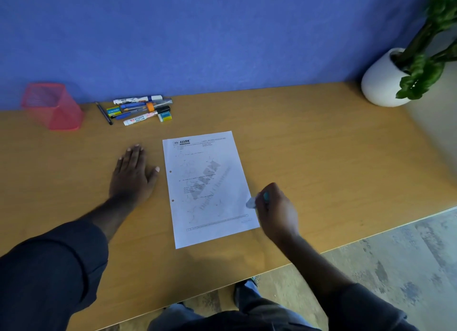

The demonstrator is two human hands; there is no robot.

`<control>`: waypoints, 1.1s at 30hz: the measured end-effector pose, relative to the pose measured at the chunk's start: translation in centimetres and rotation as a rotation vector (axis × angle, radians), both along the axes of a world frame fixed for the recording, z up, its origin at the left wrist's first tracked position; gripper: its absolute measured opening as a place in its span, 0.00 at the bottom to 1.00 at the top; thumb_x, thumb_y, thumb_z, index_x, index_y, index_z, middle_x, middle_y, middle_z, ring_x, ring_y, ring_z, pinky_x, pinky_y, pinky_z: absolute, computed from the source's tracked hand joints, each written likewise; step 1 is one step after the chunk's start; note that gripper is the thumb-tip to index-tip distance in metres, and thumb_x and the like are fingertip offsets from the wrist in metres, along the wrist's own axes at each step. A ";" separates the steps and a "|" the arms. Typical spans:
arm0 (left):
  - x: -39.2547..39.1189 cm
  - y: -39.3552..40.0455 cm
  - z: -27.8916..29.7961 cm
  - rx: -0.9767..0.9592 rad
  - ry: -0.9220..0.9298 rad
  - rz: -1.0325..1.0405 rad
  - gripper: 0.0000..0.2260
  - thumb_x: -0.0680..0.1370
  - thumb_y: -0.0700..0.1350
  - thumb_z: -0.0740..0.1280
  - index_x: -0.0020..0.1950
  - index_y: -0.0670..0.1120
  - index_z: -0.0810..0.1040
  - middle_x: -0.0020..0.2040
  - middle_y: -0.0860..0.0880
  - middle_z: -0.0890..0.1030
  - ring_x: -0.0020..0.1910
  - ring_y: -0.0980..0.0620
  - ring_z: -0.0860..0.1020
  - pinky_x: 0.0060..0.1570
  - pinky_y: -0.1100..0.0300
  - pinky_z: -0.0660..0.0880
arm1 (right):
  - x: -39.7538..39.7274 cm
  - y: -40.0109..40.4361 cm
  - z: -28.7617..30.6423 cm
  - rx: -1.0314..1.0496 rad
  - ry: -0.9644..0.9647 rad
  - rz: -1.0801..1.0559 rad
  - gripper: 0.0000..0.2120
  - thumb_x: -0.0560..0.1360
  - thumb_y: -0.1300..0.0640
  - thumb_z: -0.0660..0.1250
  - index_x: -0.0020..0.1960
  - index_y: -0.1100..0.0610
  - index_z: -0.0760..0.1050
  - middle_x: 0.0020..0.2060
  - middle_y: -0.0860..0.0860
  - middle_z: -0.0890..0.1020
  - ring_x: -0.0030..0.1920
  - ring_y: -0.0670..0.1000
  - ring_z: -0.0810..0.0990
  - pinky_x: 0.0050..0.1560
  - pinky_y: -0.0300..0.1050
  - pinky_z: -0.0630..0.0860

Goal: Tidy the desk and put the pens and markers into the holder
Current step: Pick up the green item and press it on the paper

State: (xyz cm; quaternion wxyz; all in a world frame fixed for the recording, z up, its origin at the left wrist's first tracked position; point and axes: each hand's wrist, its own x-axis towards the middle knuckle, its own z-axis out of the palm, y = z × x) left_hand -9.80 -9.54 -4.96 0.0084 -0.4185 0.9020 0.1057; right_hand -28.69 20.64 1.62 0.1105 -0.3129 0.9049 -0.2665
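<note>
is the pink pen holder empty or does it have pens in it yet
Empty, as far as shows: nothing sticks out of the pink mesh holder, and the pens and markers lie beside it.

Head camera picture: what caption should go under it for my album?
Left hand flat on the desk, right hand holding an eraser by the printed sheet; pens wait beside the pink holder.

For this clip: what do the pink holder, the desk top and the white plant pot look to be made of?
Pink mesh pen holder: looks like wire mesh, probably coated metal; a fine grid shows on its walls. Tan desk top: wood-look laminate or veneer, matte, with faint grain streaks and a thin pale edge. Rounded white plant pot: smooth and matte, probably ceramic, though plastic cannot be ruled out.
</note>
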 end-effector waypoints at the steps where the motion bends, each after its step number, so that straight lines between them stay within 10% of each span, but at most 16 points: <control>1: 0.0 0.0 0.1 0.006 0.003 0.003 0.32 0.82 0.58 0.53 0.80 0.42 0.50 0.82 0.44 0.50 0.81 0.45 0.48 0.79 0.49 0.47 | -0.7 -0.1 0.5 -0.075 -0.040 -0.070 0.04 0.77 0.52 0.59 0.45 0.51 0.67 0.40 0.49 0.83 0.39 0.56 0.81 0.34 0.49 0.76; 5: -0.1 0.0 0.4 -0.007 0.000 0.002 0.32 0.82 0.59 0.53 0.80 0.42 0.51 0.82 0.44 0.50 0.81 0.45 0.49 0.79 0.49 0.48 | -2.8 -1.4 1.8 -0.350 -0.230 -0.268 0.04 0.73 0.53 0.59 0.40 0.51 0.70 0.34 0.42 0.85 0.37 0.41 0.82 0.35 0.37 0.76; 12: -0.2 -1.4 0.7 -0.021 0.032 0.000 0.32 0.82 0.58 0.56 0.79 0.41 0.54 0.81 0.43 0.54 0.80 0.44 0.51 0.79 0.48 0.50 | -4.6 -3.1 0.6 -0.349 -0.355 -0.402 0.05 0.68 0.53 0.66 0.41 0.54 0.73 0.33 0.49 0.79 0.30 0.47 0.72 0.30 0.41 0.67; 33: -3.1 -6.1 -1.2 -0.027 0.039 -0.073 0.32 0.81 0.60 0.48 0.80 0.44 0.52 0.81 0.45 0.54 0.80 0.46 0.51 0.79 0.50 0.51 | -12.8 -12.3 -1.0 -0.306 -0.156 -0.276 0.10 0.71 0.58 0.73 0.42 0.56 0.71 0.31 0.46 0.77 0.30 0.45 0.74 0.25 0.31 0.65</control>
